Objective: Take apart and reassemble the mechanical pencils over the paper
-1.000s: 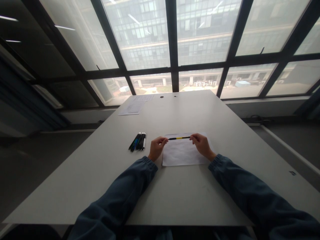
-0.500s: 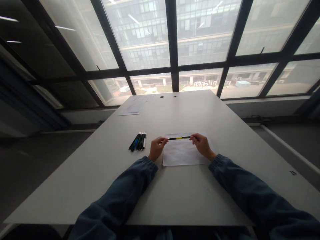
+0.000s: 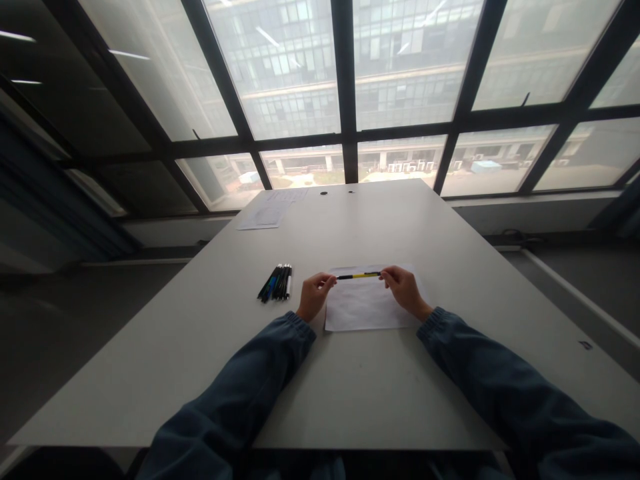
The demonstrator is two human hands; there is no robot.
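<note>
A: Set out the scene, biggest first.

B: Tall windows point(image 3: 295, 73) stand at twelve o'clock, beyond a white table point(image 3: 175, 373). Papers point(image 3: 263, 217) lie toward ten. One white sheet point(image 3: 365, 310) marks the centre of the dial.

A: And the hands?

B: The left hand point(image 3: 314, 295) is at nine, the right hand point(image 3: 403, 290) at two, both drawn into fingertip pinches. Dark pens point(image 3: 280, 287) lie in a close row at nine, outside the left hand. A single pen point(image 3: 359, 275), yellow at its middle, spans the gap near twelve, one end in each pinch.

A: What could go wrong?

B: The sheet could skew, dragged by the right hand over its right side. The pens could scatter if the left hand swings out toward nine, since no band shows around them. The pen is probably the chief worry: pinched only at its ends, it could slip from one side, drop and roll.

A: Anything uncertain?

B: Whether the pen touches the sheet; this angle does not settle it.
</note>
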